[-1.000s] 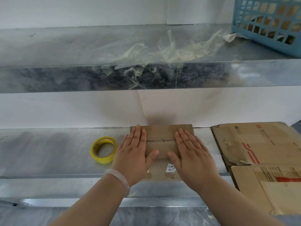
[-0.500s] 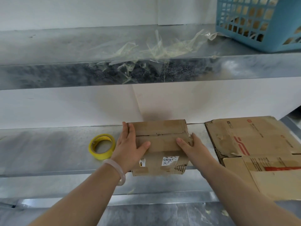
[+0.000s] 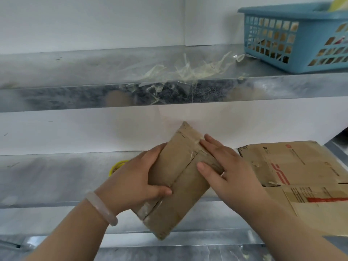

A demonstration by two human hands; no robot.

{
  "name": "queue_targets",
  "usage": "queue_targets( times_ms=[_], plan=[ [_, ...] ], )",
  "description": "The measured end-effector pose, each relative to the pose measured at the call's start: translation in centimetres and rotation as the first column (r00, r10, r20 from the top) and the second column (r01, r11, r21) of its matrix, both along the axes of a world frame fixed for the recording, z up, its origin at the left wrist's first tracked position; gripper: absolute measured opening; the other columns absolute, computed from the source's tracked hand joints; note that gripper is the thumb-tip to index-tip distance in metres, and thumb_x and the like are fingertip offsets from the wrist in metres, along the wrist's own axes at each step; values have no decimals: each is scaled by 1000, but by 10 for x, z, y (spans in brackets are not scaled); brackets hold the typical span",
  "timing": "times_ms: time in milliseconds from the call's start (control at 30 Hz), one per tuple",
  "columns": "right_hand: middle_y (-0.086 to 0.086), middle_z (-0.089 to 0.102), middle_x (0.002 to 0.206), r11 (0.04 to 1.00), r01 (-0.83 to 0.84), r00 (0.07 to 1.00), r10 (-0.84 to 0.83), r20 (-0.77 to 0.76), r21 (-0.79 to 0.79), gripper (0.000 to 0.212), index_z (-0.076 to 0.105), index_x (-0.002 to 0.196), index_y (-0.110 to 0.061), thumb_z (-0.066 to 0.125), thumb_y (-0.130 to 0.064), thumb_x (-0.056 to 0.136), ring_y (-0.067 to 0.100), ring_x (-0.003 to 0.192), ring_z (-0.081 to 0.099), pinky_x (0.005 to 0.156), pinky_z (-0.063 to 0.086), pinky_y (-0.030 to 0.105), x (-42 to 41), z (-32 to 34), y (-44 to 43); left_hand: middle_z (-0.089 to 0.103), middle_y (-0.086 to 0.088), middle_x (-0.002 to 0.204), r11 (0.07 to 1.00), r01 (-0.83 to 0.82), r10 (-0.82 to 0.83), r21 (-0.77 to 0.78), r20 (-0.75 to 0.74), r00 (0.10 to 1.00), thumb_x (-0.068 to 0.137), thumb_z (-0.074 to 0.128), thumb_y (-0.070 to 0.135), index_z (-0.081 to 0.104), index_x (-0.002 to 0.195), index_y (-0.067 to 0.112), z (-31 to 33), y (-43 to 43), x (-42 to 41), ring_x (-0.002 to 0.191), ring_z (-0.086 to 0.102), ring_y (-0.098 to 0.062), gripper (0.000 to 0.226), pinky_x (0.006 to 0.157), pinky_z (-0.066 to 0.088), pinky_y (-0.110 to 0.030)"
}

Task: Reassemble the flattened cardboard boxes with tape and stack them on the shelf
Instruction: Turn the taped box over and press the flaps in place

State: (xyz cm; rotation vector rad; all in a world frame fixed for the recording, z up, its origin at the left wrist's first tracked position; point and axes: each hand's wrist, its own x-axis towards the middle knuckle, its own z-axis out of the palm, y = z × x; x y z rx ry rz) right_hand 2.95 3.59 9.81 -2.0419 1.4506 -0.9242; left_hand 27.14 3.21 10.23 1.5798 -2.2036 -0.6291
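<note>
A small brown cardboard box [image 3: 180,194] is lifted off the metal shelf [image 3: 47,178] and tilted diagonally, its flap seam facing me. My left hand [image 3: 135,178] grips its left side, thumb on the front. My right hand [image 3: 224,166] holds the upper right part, fingers spread over the flaps. A yellow tape roll [image 3: 115,166] lies on the shelf, mostly hidden behind my left hand. Flattened cardboard boxes [image 3: 301,178] with red print lie on the shelf at the right.
The upper metal shelf [image 3: 75,76] carries crumpled strips of clear used tape [image 3: 186,70] and a blue plastic basket [image 3: 299,36] at the right. A white wall backs both shelves. A bracelet sits on my left wrist.
The box has been lifted from lying flat on the shelf and turned diagonally. Both hands moved from pressing on its top to gripping its sides. The view shifted upward.
</note>
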Motion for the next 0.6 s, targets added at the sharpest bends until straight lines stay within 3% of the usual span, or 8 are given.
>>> queue_targets(
  times_ms=[133, 267, 333, 467, 533, 600],
  plan=[
    [-24, 32, 151, 974, -161, 978, 136, -158, -160, 65, 39, 146, -35, 42, -61, 87, -12, 139, 22, 116, 15, 11, 0, 8, -13, 33, 41, 126, 988, -76, 51, -136, -176, 983, 62, 82, 50, 9, 129, 70, -23, 7, -1, 113, 34, 24, 101, 87, 33, -3],
    [-9, 40, 152, 914, -304, 925, 216, -314, -267, 61, 45, 145, -21, 46, -51, 93, 2, 142, 30, 119, 27, 39, 2, -7, -25, 42, 23, 134, 972, -152, 92, -180, -305, 948, 60, 76, 55, 14, 137, 60, -67, 12, -3, 123, 38, 8, 98, 98, 35, -9],
    [-7, 39, 153, 890, -364, 890, 246, -383, -276, 59, 45, 146, -20, 48, -49, 94, 5, 143, 31, 117, 30, 45, 3, -18, -28, 38, 26, 133, 965, -187, 113, -186, -350, 930, 60, 76, 56, 14, 136, 63, -84, 18, -5, 123, 39, 7, 98, 98, 37, -10],
    [-7, 43, 151, 797, -463, 844, 263, -467, -388, 52, 48, 144, -22, 55, -41, 95, 12, 143, 33, 115, 32, 50, 6, -28, -24, 32, 29, 138, 940, -230, 105, -252, -428, 898, 70, 76, 45, 25, 146, 31, -103, 30, -5, 123, 45, 1, 92, 93, 42, -10],
    [-6, 46, 149, 728, -510, 832, 283, -477, -458, 48, 51, 141, -20, 59, -35, 96, 15, 143, 35, 117, 29, 50, 10, -27, -22, 28, 27, 143, 910, -270, 117, -314, -429, 896, 74, 73, 41, 28, 148, 16, -103, 30, -5, 127, 39, 6, 89, 94, 39, -6],
    [-6, 46, 149, 723, -510, 830, 272, -488, -465, 48, 51, 141, -20, 59, -33, 96, 16, 143, 34, 117, 27, 49, 13, -28, -26, 29, 26, 143, 906, -269, 108, -326, -438, 893, 77, 70, 37, 26, 149, 15, -103, 24, -4, 126, 38, 10, 88, 93, 40, -6]
  ],
)
